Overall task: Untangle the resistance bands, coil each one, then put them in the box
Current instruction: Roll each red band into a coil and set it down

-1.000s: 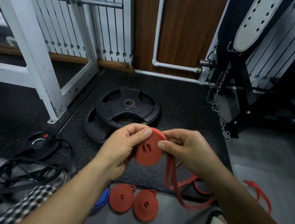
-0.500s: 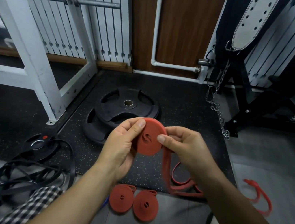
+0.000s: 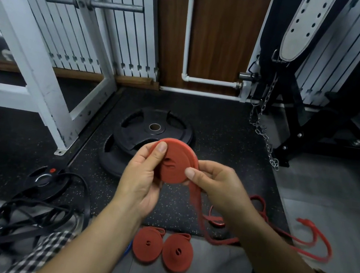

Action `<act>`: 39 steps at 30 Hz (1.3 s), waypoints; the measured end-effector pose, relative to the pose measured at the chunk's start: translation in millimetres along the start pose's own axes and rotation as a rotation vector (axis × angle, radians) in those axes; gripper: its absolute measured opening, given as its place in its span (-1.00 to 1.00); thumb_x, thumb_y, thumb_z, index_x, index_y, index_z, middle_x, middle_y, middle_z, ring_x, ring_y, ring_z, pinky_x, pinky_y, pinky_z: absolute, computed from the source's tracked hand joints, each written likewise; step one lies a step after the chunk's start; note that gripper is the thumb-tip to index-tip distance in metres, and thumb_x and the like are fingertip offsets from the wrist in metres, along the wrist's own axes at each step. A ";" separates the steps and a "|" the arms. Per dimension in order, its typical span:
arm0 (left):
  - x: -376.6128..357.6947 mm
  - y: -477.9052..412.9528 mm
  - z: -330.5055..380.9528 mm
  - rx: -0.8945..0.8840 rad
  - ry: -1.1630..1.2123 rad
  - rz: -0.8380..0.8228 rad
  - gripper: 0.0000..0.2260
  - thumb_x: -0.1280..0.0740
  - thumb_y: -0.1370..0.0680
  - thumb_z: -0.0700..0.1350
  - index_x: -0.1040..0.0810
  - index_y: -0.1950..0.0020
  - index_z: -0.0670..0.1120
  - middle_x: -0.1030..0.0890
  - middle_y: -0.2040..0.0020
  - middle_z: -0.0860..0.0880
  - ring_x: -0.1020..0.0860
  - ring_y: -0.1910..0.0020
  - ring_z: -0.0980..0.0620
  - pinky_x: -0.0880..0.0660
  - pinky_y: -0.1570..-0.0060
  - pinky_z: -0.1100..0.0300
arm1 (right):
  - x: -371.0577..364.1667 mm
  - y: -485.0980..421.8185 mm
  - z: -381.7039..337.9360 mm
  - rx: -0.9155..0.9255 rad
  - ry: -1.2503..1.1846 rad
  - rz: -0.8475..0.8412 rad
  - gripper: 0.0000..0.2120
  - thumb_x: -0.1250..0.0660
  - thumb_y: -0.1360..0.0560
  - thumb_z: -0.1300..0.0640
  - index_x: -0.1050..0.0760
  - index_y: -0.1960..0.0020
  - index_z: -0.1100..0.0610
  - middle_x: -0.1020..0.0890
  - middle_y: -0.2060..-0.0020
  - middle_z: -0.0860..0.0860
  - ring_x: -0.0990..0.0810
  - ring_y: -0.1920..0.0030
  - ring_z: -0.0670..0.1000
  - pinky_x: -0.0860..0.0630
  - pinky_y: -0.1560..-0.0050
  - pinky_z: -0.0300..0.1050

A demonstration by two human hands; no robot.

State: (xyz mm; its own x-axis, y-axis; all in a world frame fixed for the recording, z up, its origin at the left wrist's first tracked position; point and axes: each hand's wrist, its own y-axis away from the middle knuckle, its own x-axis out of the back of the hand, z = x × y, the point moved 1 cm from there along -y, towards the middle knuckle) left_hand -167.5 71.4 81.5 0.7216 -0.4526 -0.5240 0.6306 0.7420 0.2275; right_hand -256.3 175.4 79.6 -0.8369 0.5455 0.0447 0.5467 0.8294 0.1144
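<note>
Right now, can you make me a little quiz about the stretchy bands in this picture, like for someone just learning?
1. True or false: both hands grip the red coil being rolled.
2. How many finished red coils lie on the floor near the person? A) one B) two C) four
3. What colour is the tangled pile of bands at the lower left?

Key
1. True: the left hand and right hand both pinch it, with a loose tail hanging down.
2. B, side by side.
3. Black.
</note>
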 end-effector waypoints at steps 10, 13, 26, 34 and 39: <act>13.8 0.0 17.6 -0.156 -0.753 -0.310 -0.81 -0.46 -0.23 -0.06 -0.62 0.18 -0.03 -0.62 0.23 0.02 -0.55 0.23 0.11 -0.50 0.21 0.22 | 18.9 0.1 -13.8 0.118 0.502 -0.134 -0.95 -0.39 -0.44 0.19 -0.61 0.14 0.07 -0.64 0.36 -0.03 -0.54 0.34 -0.24 -0.47 0.25 -0.33; 14.5 0.2 14.1 -0.158 -0.682 -0.260 -0.82 -0.45 -0.21 -0.03 -0.62 0.24 -0.03 -0.61 0.27 -0.01 -0.55 0.24 0.06 -0.50 0.20 0.09 | 16.1 0.4 -14.1 0.128 0.461 -0.106 -0.93 -0.40 -0.44 0.18 -0.62 0.11 0.04 -0.59 0.40 -0.15 -0.52 0.36 -0.27 -0.43 0.27 -0.40; 7.8 6.8 11.7 -0.066 -0.371 -0.165 -0.87 -0.39 -0.26 -0.07 -0.55 0.24 -0.06 -0.59 0.33 0.00 -0.54 0.32 0.07 -0.47 0.33 0.17 | 16.2 0.7 -16.9 0.108 0.131 0.028 -0.90 -0.45 -0.35 0.22 -0.61 0.14 0.10 -0.62 0.37 -0.05 -0.57 0.35 -0.18 -0.50 0.28 -0.35; 4.3 6.0 0.8 0.076 0.020 0.019 -0.93 -0.32 -0.44 -0.09 -0.52 0.17 -0.08 -0.61 0.32 -0.02 -0.57 0.33 0.09 -0.56 0.33 0.18 | -5.5 4.0 -5.2 0.065 -0.163 0.001 -0.87 -0.32 -0.45 0.22 -0.58 0.04 0.06 -0.70 0.27 -0.08 -0.66 0.20 -0.17 -0.53 0.17 -0.37; 12.0 -0.2 9.5 -0.040 -0.376 -0.174 -0.74 -0.37 -0.36 -0.08 -0.54 -0.04 -0.01 -0.60 0.11 0.01 -0.56 0.19 0.14 -0.52 0.26 0.25 | 10.4 -1.7 -14.2 0.059 0.128 -0.066 -0.87 -0.32 -0.48 0.25 -0.58 0.06 0.05 -0.69 0.29 -0.05 -0.64 0.25 -0.17 -0.54 0.18 -0.34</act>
State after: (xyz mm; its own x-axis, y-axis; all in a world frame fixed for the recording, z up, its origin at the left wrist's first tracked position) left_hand -156.3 61.1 83.0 0.6643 -0.7162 -0.2141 0.7459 0.6539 0.1266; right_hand -266.2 178.0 93.9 -0.8655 0.4726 0.1658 0.4876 0.8708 0.0630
